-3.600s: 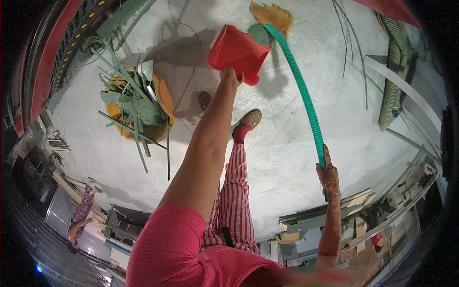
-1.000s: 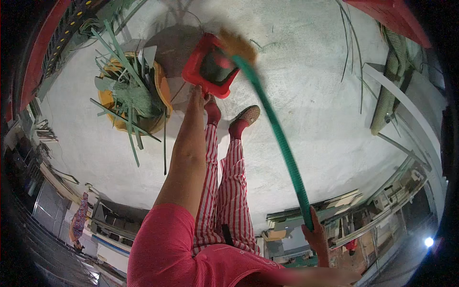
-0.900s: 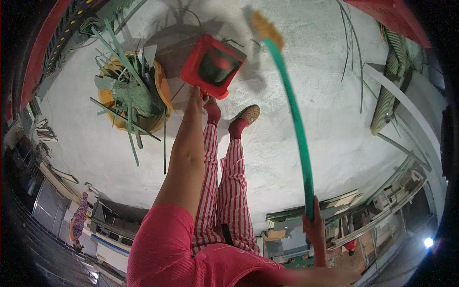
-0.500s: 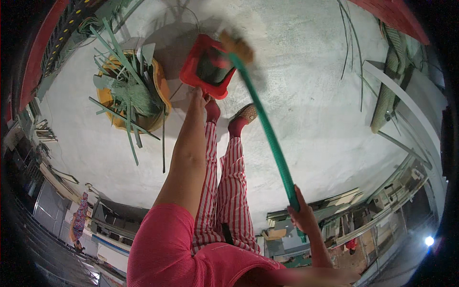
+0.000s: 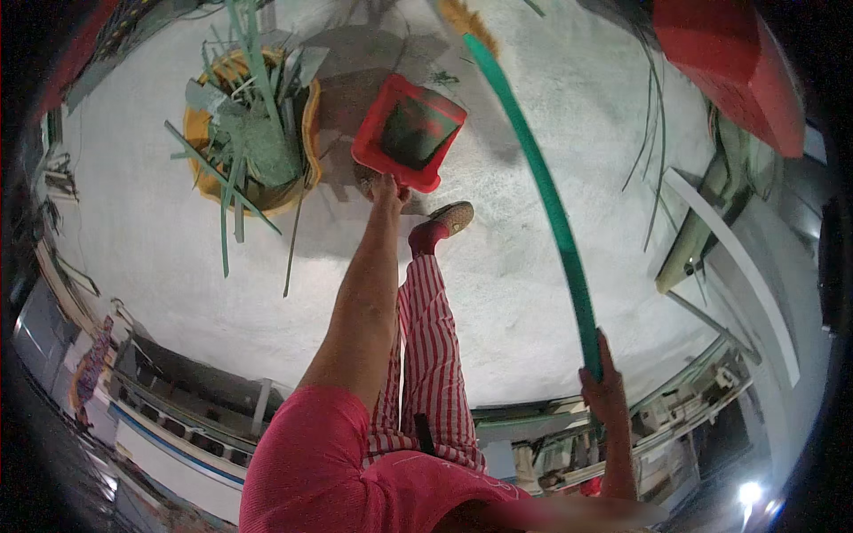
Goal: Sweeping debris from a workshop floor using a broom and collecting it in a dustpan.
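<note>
My left hand [image 5: 389,188] is closed on the handle of a red dustpan [image 5: 366,142], held low over the floor in front of my feet. Dark greenish matter shows in its hollow; what it is, I cannot make out. Farther right, my right hand [image 5: 607,393] wraps round the long green handle of a broom [image 5: 542,186]. The tan bristles [image 5: 471,25] are at the far edge of the view, apart from the dustpan and slightly blurred. A few green scraps [image 5: 444,78] lie on the floor just beyond the dustpan.
Left of the dustpan stands a yellow tub [image 5: 314,147] heaped with green strips, some jutting over its rim. Long thin strips [image 5: 656,133] lie at right, near a red block-shaped object [image 5: 733,75] and a curved white beam [image 5: 737,266]. Another person [image 5: 91,369] is at far left.
The broom head has swung away from the dustpan, up and to the right. My right hand has moved right. The dustpan has shifted slightly right, and the whole view has turned somewhat.
</note>
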Demonstrator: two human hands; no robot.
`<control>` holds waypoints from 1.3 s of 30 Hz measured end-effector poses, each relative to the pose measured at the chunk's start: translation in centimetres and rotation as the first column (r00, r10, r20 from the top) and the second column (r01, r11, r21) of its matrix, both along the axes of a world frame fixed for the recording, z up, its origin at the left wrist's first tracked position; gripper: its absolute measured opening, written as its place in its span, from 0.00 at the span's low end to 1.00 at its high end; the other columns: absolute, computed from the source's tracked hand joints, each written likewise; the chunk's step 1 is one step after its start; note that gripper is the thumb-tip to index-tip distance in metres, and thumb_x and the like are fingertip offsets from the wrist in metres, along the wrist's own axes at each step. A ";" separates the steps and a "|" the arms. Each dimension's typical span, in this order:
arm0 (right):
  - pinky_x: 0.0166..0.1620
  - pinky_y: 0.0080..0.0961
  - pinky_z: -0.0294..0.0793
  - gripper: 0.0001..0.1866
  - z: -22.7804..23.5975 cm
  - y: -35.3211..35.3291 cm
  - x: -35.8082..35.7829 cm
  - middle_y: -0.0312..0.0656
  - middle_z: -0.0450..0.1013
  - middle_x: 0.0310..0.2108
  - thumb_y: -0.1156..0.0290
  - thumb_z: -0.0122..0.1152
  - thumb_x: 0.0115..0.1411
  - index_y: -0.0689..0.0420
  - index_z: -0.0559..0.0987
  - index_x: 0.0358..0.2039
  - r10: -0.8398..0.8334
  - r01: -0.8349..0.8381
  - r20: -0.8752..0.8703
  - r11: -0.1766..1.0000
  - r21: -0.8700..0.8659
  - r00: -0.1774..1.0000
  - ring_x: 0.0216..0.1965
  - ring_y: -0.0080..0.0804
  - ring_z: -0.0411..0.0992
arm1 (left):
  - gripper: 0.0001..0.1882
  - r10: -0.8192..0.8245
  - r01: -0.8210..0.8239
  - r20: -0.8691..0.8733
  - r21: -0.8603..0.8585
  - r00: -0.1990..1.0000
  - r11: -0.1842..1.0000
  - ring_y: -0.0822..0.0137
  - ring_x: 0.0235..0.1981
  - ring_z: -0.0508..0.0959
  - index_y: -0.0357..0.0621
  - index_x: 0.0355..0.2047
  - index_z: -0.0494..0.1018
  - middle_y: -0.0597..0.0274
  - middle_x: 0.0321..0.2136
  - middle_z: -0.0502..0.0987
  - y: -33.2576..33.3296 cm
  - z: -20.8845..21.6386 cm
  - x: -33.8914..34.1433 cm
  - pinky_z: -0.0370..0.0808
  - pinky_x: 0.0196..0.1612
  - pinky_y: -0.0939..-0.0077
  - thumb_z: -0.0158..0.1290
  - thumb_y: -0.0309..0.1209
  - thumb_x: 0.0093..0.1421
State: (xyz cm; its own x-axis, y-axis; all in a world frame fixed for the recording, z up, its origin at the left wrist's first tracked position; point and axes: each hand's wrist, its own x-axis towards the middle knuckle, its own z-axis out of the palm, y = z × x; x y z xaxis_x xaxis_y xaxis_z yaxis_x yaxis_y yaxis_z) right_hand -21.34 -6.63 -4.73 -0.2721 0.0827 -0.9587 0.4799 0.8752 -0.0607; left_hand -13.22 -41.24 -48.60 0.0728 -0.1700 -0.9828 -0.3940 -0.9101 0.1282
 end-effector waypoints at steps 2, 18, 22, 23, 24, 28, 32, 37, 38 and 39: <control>0.19 0.27 0.63 0.33 -1.0 -1.1 -2.6 0.45 0.66 0.14 0.73 0.46 0.49 0.44 0.46 0.54 0.102 -0.097 -0.088 0.993 0.065 0.991 0.15 0.28 0.65 | 0.08 0.087 -0.087 0.052 0.001 0.995 0.996 0.67 0.20 0.66 0.53 0.27 0.61 0.65 0.22 0.65 3.2 1.6 -0.6 0.65 0.18 0.75 0.40 0.41 0.51; 0.21 0.34 0.60 0.33 2.3 1.1 -4.8 0.49 0.63 0.15 0.72 0.52 0.44 0.47 0.53 0.51 0.581 -0.574 -0.002 0.802 -0.165 0.814 0.16 0.44 0.64 | 0.08 0.311 -0.304 0.096 -0.079 0.946 0.949 0.68 0.11 0.64 0.44 0.20 0.64 0.62 0.14 0.65 1.1 0.6 1.3 0.61 0.11 0.77 0.42 0.34 0.50; 0.22 0.28 0.62 0.32 4.9 2.6 -2.2 0.46 0.62 0.14 0.72 0.52 0.44 0.48 0.54 0.51 0.525 -0.524 0.074 0.851 -0.030 0.848 0.16 0.37 0.65 | 0.10 0.294 -0.292 0.170 -0.037 0.941 0.956 0.68 0.12 0.64 0.44 0.24 0.62 0.61 0.14 0.65 0.5 2.6 -0.1 0.61 0.11 0.77 0.42 0.38 0.52; 0.20 0.24 0.62 0.32 4.9 2.8 -1.6 0.43 0.63 0.14 0.73 0.50 0.45 0.49 0.52 0.52 0.512 -0.510 0.006 0.857 -0.075 0.859 0.16 0.30 0.65 | 0.11 0.238 -0.233 0.095 -0.061 0.967 0.971 0.68 0.12 0.64 0.44 0.24 0.62 0.61 0.14 0.65 -0.3 2.3 0.9 0.61 0.11 0.77 0.41 0.39 0.53; 0.20 0.24 0.62 0.32 4.4 2.9 -1.0 0.43 0.63 0.14 0.73 0.50 0.45 0.49 0.52 0.52 0.512 -0.510 0.002 0.856 -0.085 0.859 0.16 0.30 0.65 | 0.12 0.177 -0.174 0.022 -0.089 0.984 0.981 0.68 0.12 0.64 0.44 0.24 0.62 0.61 0.14 0.65 -0.9 1.9 1.7 0.61 0.11 0.77 0.40 0.40 0.53; 0.18 0.31 0.64 0.33 2.6 2.0 0.9 0.46 0.66 0.19 0.74 0.45 0.46 0.51 0.46 0.53 0.183 -0.188 0.057 0.978 0.094 0.981 0.14 0.33 0.65 | 0.11 0.203 -0.203 0.004 -0.011 0.979 0.979 0.68 0.12 0.64 0.45 0.26 0.61 0.62 0.14 0.65 0.2 3.0 1.1 0.61 0.11 0.78 0.38 0.40 0.54; 0.15 0.21 0.62 0.34 -1.1 -1.2 1.6 0.38 0.60 0.16 0.74 0.43 0.48 0.49 0.42 0.54 -0.158 0.158 0.000 0.987 0.024 0.987 0.12 0.22 0.59 | 0.08 0.079 -0.074 0.080 -0.058 0.994 0.996 0.67 0.19 0.65 0.52 0.32 0.61 0.65 0.22 0.66 -1.5 0.9 5.3 0.64 0.17 0.76 0.40 0.39 0.53; 0.17 0.25 0.66 0.34 -2.3 -2.0 3.3 0.43 0.66 0.16 0.69 0.45 0.50 0.41 0.41 0.54 -0.075 0.061 0.218 0.996 0.070 0.973 0.14 0.26 0.65 | 0.08 0.067 -0.061 0.126 -0.049 0.990 0.997 0.67 0.24 0.66 0.55 0.33 0.61 0.68 0.26 0.66 -1.0 -0.7 5.5 0.66 0.21 0.73 0.41 0.37 0.53; 0.17 0.26 0.66 0.34 -2.1 -2.9 3.0 0.43 0.66 0.16 0.68 0.45 0.50 0.40 0.41 0.54 -0.009 -0.005 0.275 0.999 0.050 0.961 0.14 0.27 0.65 | 0.07 0.034 -0.028 0.111 -0.053 0.993 0.998 0.67 0.24 0.66 0.55 0.33 0.62 0.68 0.25 0.65 -1.7 -0.9 5.7 0.66 0.21 0.74 0.41 0.37 0.53; 0.18 0.25 0.66 0.34 -1.9 -3.7 2.9 0.42 0.66 0.15 0.67 0.46 0.50 0.41 0.41 0.54 0.009 -0.013 0.318 1.000 0.009 0.948 0.14 0.26 0.65 | 0.06 0.000 0.006 0.096 -0.060 0.995 0.998 0.67 0.24 0.66 0.55 0.32 0.62 0.68 0.25 0.65 -2.4 -0.9 6.0 0.66 0.20 0.75 0.41 0.37 0.53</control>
State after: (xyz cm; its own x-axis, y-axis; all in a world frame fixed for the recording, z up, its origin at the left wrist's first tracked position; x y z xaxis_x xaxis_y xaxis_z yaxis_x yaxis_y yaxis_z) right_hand -18.42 -10.30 -6.62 0.0452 0.0924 -0.9947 0.4630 0.8804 0.1028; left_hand -7.18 -43.63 -49.55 0.1653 -0.2284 -0.9594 -0.4094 -0.9009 0.1439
